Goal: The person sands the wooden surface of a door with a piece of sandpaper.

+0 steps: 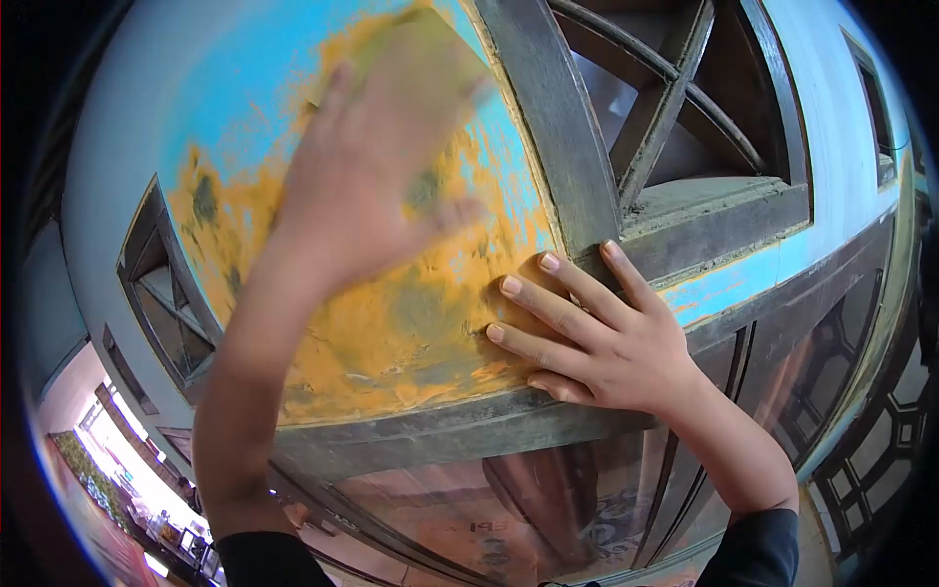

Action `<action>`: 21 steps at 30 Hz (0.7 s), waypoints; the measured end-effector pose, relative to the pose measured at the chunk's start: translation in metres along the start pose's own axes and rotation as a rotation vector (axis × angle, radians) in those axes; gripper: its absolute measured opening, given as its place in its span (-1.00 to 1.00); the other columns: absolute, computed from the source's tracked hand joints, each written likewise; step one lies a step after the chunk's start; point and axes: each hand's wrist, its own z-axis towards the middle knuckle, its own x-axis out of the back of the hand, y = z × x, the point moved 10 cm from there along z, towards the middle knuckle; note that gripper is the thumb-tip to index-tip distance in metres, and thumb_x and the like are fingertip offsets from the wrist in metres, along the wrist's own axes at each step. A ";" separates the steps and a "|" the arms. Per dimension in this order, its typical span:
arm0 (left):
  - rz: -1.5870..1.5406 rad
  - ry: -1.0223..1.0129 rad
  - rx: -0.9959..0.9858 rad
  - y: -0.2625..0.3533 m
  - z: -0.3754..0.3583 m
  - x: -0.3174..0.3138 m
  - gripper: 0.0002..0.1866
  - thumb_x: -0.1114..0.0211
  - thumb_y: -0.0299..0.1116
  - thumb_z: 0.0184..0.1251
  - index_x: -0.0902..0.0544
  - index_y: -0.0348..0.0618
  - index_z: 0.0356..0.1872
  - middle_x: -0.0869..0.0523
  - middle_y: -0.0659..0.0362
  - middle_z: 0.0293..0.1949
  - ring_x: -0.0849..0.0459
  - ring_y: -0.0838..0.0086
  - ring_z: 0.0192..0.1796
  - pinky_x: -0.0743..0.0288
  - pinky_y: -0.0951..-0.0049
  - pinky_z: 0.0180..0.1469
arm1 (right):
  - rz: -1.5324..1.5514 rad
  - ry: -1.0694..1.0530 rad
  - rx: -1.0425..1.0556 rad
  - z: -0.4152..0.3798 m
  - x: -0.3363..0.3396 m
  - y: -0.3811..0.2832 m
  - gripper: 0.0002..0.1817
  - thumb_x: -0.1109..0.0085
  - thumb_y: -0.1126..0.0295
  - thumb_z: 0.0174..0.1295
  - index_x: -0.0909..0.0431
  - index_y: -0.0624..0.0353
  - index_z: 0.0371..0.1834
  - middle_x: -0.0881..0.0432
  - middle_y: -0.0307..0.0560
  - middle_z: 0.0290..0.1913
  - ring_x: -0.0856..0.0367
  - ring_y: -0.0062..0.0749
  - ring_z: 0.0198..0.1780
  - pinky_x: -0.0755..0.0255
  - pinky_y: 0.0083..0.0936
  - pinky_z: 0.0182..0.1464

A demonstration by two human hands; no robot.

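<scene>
I have my left hand (377, 137) at eleven o'clock, blurred against an olive sheet (430, 59), grip impossible to tell, over the yellow-patched blue panel (391, 318) spanning centre to eleven; my right hand (621, 342), at four, spreads wide, fingertips touching panel and dark frame (533, 88)
</scene>
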 end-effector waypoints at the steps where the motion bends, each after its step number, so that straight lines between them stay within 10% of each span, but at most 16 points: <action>1: -0.025 -0.065 -0.061 0.016 -0.007 0.000 -0.15 -0.11 0.34 0.36 -0.29 0.15 0.58 -0.20 0.16 0.63 -0.05 0.10 0.67 0.18 -0.07 0.66 | -0.004 0.002 0.002 0.000 0.000 0.001 -0.35 -0.06 -0.24 0.29 -0.36 -0.54 0.48 -0.32 -0.46 0.58 -0.27 -0.44 0.58 0.00 0.06 0.62; 5: 0.047 0.066 0.097 -0.048 -0.005 0.001 -0.16 -0.19 0.30 0.35 -0.27 0.25 0.59 -0.23 0.13 0.61 -0.10 0.09 0.65 0.13 -0.12 0.65 | 0.004 0.014 0.004 -0.001 0.000 0.000 -0.35 -0.07 -0.23 0.30 -0.36 -0.52 0.49 -0.33 -0.46 0.57 -0.29 -0.43 0.57 -0.01 0.04 0.62; 12: -0.111 -0.209 -0.228 0.042 -0.026 -0.013 -0.09 -0.04 0.48 0.30 -0.34 0.18 0.56 -0.22 0.13 0.62 -0.02 0.10 0.68 0.25 -0.18 0.65 | -0.017 0.030 0.002 0.000 0.002 0.000 -0.37 -0.07 -0.22 0.30 -0.39 -0.52 0.47 -0.36 -0.45 0.56 -0.32 -0.41 0.56 -0.02 0.03 0.62; 16: 0.078 0.131 0.019 -0.043 0.018 0.013 -0.19 -0.15 0.34 0.35 -0.32 0.27 0.57 -0.28 0.19 0.60 -0.11 0.17 0.65 0.11 -0.02 0.66 | 0.007 0.019 -0.008 0.000 0.001 0.001 -0.37 -0.09 -0.22 0.28 -0.41 -0.52 0.45 -0.37 -0.45 0.55 -0.33 -0.41 0.55 -0.02 0.02 0.62; 17: 0.090 -0.183 0.153 -0.053 0.023 -0.003 -0.17 0.06 0.33 0.51 -0.21 0.02 0.61 -0.07 -0.07 0.64 0.05 0.02 0.68 0.15 -0.14 0.65 | 0.002 0.015 -0.012 0.000 0.001 0.001 -0.37 -0.09 -0.22 0.28 -0.41 -0.53 0.45 -0.37 -0.45 0.55 -0.33 -0.41 0.55 -0.02 0.02 0.62; 21: 0.078 -0.185 -0.255 0.030 0.014 -0.005 -0.10 0.05 0.40 0.46 -0.19 0.00 0.61 -0.09 -0.09 0.63 0.03 0.01 0.67 0.15 -0.09 0.66 | -0.001 0.011 -0.014 0.001 0.001 0.001 -0.38 -0.10 -0.22 0.28 -0.42 -0.55 0.45 -0.37 -0.46 0.55 -0.32 -0.40 0.55 -0.01 0.02 0.62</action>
